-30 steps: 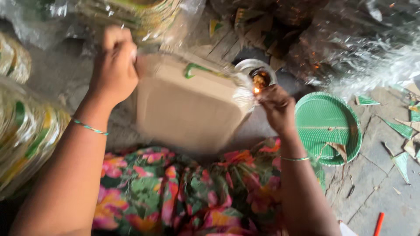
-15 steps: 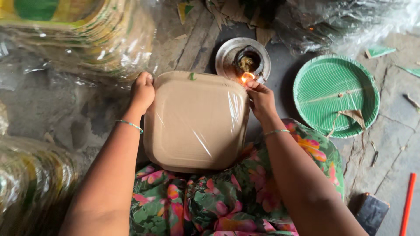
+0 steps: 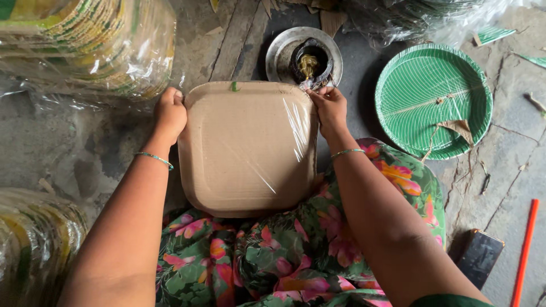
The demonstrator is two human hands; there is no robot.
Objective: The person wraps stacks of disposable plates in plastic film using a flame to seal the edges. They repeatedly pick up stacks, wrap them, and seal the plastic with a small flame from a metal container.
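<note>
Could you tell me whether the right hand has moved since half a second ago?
Yes: the right hand climbed the plate stack's edge toward the round metal dish.

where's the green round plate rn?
In the head view the green round plate lies on the floor at upper right, just right of the right hand and the small metal dish, apart from the wrapped square plates.

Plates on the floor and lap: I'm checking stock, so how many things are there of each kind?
Wrapped brown plate stack, held by both hands: 1
Loose green plate: 1
Bagged plate bundles: 2
Metal dish: 1
Total: 5
</note>
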